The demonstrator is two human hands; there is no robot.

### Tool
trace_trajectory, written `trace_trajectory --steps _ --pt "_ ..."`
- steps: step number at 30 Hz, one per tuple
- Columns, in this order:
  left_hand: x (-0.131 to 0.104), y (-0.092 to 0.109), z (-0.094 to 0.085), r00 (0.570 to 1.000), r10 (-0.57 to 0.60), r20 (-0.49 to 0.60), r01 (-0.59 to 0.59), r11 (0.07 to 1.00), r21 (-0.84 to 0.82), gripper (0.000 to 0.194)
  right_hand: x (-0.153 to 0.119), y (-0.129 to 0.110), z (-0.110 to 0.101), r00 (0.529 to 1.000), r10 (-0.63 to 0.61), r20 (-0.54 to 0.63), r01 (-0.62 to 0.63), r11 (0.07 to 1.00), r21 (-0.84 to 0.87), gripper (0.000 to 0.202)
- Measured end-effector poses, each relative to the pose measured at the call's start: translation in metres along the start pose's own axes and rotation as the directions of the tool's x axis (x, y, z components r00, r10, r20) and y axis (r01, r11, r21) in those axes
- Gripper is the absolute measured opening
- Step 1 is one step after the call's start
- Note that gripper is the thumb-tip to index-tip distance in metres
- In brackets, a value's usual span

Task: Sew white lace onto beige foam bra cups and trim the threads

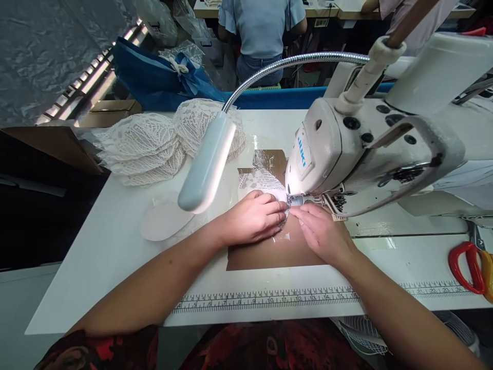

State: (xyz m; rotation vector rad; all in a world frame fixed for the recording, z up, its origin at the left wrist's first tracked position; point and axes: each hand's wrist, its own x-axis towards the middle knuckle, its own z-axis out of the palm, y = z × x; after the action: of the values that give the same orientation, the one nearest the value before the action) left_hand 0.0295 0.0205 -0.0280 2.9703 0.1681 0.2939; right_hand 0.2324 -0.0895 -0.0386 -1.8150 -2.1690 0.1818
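Observation:
A white lace piece [262, 181] lies on brown tape [269, 257] beside the needle area of a white sewing machine [319, 144]. My left hand [254, 217] rests on the lace, fingers bent and close together, pressing its edge near the presser foot. Just right of it, my right hand [321, 228] has its fingertips together at the lace's edge, close under the needle. The fingertips of both hands nearly meet, and whatever lies between them is too small to make out.
Stacked lace pieces [142, 146] sit at the back left, near a pale oval piece [165, 221]. A lamp [208, 164] hangs over the table [115, 267]. Red-handled scissors [468, 267] lie at right. A person in blue [262, 31] sits beyond.

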Motion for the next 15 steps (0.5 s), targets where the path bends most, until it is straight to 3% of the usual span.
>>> trace_trajectory --steps 5,11,15 --pt "-0.0015 -0.0060 -0.0003 0.997 0.072 0.019 -0.073 0.995 0.069 0.032 -0.0036 0.0028 0.0053 0.995 -0.095 -0.016 0.095 0.995 0.006 0.046" --pt "-0.0030 -0.0095 0.0009 0.997 0.075 0.011 -0.075 0.996 0.043 0.031 -0.0034 0.0030 0.0063 1.000 -0.008 -0.030 0.008 1.000 0.004 0.048" --pt "-0.0026 -0.0102 0.0019 0.998 0.060 -0.009 -0.060 0.998 0.000 0.028 -0.0015 0.0010 0.0032 0.997 -0.071 -0.010 0.071 0.998 0.000 0.047"
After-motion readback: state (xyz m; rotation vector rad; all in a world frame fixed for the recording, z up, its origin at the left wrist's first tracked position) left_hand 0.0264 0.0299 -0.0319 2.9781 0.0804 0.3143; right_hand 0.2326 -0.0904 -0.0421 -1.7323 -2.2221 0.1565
